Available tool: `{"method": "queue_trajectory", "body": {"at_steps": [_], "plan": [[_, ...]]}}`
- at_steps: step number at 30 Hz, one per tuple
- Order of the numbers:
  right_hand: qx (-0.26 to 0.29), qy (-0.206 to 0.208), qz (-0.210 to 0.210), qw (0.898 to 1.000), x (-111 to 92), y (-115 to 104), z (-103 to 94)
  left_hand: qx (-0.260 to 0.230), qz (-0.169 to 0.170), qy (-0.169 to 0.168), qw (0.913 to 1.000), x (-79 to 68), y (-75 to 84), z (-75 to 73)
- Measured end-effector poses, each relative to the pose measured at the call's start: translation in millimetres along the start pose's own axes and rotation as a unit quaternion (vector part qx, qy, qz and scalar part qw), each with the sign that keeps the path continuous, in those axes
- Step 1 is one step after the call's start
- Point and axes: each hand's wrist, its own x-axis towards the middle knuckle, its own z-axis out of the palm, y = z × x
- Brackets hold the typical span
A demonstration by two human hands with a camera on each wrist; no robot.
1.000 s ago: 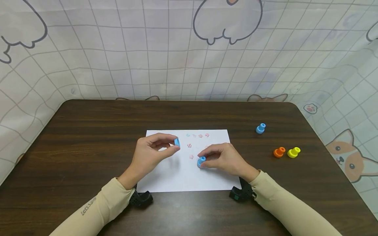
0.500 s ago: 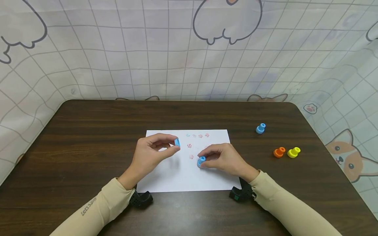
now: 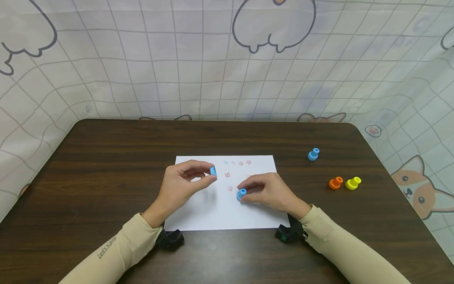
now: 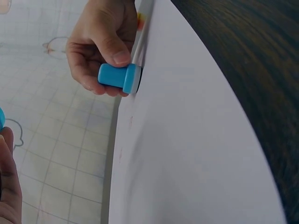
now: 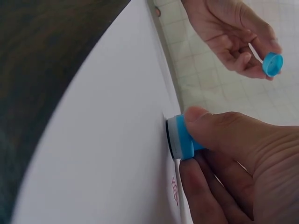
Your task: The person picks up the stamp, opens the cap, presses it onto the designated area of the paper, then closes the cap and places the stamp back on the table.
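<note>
A small blue stamp (image 3: pixel 241 194) is pinched upright between the thumb and fingers of my right hand (image 3: pixel 267 191), low over the white paper (image 3: pixel 198 217). The right wrist view shows its pale rim and dark face turned to the sheet; whether it touches the paper I cannot tell. My left hand (image 3: pixel 182 183) holds a blue cap (image 5: pixel 273 64) between thumb and fingertips, raised above the paper's left half. That cap's hollow side shows in the right wrist view. Small red printed marks (image 3: pixel 229 188) and a bluish one (image 3: pixel 226 162) are on the sheet.
To the right of the paper, another blue stamp (image 3: pixel 313 154) stands on the dark wooden table (image 3: pixel 106 157). An orange stamp (image 3: pixel 335 183) and a yellow stamp (image 3: pixel 353 183) stand side by side nearer the right edge. A patterned curtain (image 3: pixel 191 79) hangs behind the table.
</note>
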Motion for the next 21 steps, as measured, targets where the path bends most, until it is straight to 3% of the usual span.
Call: {"method": "queue_trajectory", "body": {"at_steps": [21], "plan": [[-0.05,0.008,0.042,0.998,-1.2,-10.9,3.6,-0.011,-0.009,-0.004,0.9999,0.1,-1.1,1.0]]}}
